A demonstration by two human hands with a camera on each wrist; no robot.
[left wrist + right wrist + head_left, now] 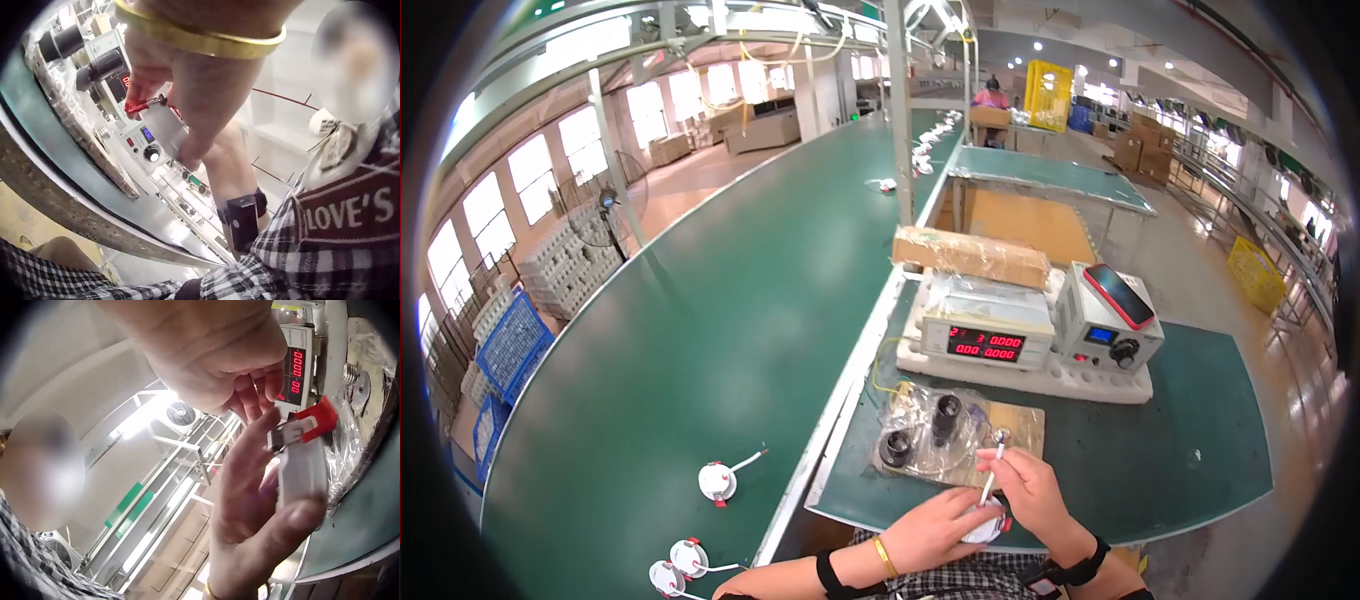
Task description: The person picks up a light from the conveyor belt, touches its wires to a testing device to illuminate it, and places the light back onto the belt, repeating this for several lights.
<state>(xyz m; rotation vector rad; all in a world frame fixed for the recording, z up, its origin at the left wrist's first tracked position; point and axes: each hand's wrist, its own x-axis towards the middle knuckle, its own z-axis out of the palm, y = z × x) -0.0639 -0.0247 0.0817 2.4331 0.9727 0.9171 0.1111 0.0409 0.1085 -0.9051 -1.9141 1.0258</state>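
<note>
My left hand (940,530) holds a small round white downlight (983,531) low over the near edge of the bench. In the right wrist view, left fingers and thumb grip the downlight's white body (303,470) from both sides, and a red spring clip (320,419) sticks out at its top. My right hand (1032,488) pinches the white cable (992,478) that rises from the lamp. The cable's upper end reaches a small metal screw socket (1001,436) on the wooden board (1028,425); I cannot tell whether they touch. In the right wrist view, curled right fingers (250,397) hide most of the cable.
Two black cylindrical fittings (946,418) stand on the plastic-covered board. Behind are a meter with red digits (985,343) and a power supply (1100,335) with a phone (1118,295) on top. On the green conveyor (660,370) at left lie several downlights (717,482).
</note>
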